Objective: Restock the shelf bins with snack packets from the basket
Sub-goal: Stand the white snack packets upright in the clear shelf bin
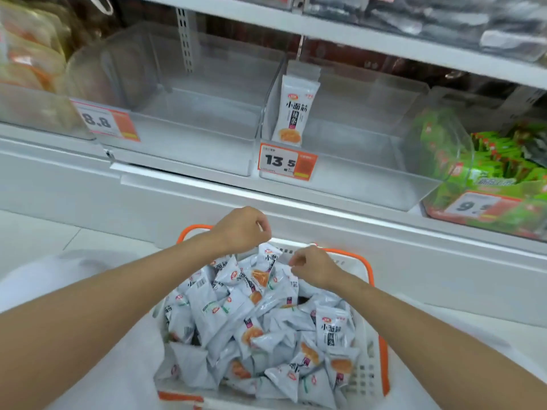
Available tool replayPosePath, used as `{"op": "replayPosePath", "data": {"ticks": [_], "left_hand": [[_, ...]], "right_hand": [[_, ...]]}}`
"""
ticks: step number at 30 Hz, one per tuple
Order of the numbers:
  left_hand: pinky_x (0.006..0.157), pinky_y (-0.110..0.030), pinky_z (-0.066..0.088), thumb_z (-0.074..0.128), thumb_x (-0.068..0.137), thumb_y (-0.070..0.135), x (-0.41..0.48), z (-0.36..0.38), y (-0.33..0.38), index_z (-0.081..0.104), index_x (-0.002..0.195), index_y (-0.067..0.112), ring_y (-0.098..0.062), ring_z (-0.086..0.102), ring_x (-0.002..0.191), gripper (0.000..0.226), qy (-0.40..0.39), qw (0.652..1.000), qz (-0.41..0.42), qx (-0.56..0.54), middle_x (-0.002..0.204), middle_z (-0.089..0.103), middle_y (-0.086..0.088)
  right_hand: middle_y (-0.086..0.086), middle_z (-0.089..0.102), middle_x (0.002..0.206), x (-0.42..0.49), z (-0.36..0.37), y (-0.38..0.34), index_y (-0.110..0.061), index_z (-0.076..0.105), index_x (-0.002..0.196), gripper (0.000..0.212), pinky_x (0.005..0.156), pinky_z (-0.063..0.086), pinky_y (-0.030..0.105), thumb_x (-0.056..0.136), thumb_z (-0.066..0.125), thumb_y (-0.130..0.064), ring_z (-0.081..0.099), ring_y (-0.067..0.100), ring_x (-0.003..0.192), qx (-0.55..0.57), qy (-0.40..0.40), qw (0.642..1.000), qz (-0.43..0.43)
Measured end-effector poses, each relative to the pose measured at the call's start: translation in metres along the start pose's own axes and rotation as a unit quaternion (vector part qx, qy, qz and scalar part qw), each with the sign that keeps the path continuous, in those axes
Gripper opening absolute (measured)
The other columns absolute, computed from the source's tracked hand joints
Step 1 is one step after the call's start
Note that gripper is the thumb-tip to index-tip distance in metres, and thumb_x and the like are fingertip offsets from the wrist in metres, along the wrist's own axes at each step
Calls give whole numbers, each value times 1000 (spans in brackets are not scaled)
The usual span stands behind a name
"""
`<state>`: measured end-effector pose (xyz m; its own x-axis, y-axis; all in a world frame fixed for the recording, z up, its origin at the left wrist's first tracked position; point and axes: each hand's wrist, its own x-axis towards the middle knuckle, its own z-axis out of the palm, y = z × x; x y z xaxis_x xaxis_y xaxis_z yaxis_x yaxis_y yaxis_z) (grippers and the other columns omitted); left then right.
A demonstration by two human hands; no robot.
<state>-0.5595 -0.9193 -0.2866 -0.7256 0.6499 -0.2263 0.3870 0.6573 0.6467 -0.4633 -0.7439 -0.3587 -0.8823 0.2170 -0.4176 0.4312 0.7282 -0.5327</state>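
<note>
A shop shelf seen from above, with two bare arms reaching forward over a basket. At far left, a bin of pale orange packets (pixel 26 54) sits behind a blurred price tag reading 8.8 (pixel 105 121). At far right, a bin of green packets (pixel 461 161) carries a tag beginning with 9 (pixel 479 204). An upper shelf (pixel 355 34) overhangs the bins, and a white ledge (pixel 296 202) juts out between the bins and the basket. Two clear bins sit side by side in the middle. The left clear bin (pixel 192 137) holds nothing visible. The right clear bin (pixel 355 161), tagged 13.5 (pixel 287 162), holds one white snack packet (pixel 296 110) standing upright against its left wall. Below, a white basket with an orange rim (pixel 367 267) is heaped with matching white snack packets (pixel 251 318). The left hand (pixel 242 229) hovers over the basket's far rim, fingers curled. The right hand (pixel 313 270) is just beside it above the pile, fingers curled near the top of an upright packet. Whether either hand pinches anything cannot be told. Both clear bins are open at the front top.
</note>
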Motion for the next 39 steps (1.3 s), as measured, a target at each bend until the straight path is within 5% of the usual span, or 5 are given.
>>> {"op": "replayPosePath", "data": {"ticks": [8, 17, 21, 33, 39], "left_hand": [[77, -33, 54, 59, 87, 11, 14, 11, -14, 69, 87, 19, -18, 64, 85, 13, -59, 990, -61, 111, 98, 66, 3], [68, -30, 48, 54, 95, 40, 14, 8, -12, 53, 67, 6, -26, 58, 70, 45, -73, 986, -148, 29, 77, 58, -10], [90, -38, 52, 45, 90, 66, 3, 8, 4, 54, 125, 13, -28, 58, 111, 64, -206, 932, -211, -214, 115, 47, -4], [71, -30, 58, 50, 99, 10, 2, 4, 10, 60, 103, 13, -18, 64, 85, 11, -196, 919, -166, -300, 93, 71, -7], [99, -45, 50, 49, 101, 24, -4, 5, 14, 58, 128, 12, -19, 63, 102, 31, -279, 896, -142, -314, 124, 66, -11]], "right_hand": [[6, 53, 84, 33, 72, -16, -9, 56, 102, 46, 60, 42, 27, 87, 64, -51, 50, 18, 71, 296, -51, 920, 251], [1, 54, 64, 4, 50, -28, -14, 53, 63, 35, 58, 40, 25, 83, 74, -33, 49, 14, 59, 266, 38, 949, 166], [-6, 58, 56, -38, 1, -43, -23, 57, 60, 30, 57, 40, 25, 83, 75, -29, 54, 11, 55, 155, 73, 985, -13], [-4, 58, 112, -30, -66, -53, -21, 52, 131, 33, 88, 50, 32, 100, 47, -32, 59, 12, 94, 320, 118, 940, 2], [2, 28, 50, -22, -55, -48, -16, 32, 54, 53, 48, 26, 20, 101, 50, -31, 23, 11, 45, 190, 131, 968, -99]]}}
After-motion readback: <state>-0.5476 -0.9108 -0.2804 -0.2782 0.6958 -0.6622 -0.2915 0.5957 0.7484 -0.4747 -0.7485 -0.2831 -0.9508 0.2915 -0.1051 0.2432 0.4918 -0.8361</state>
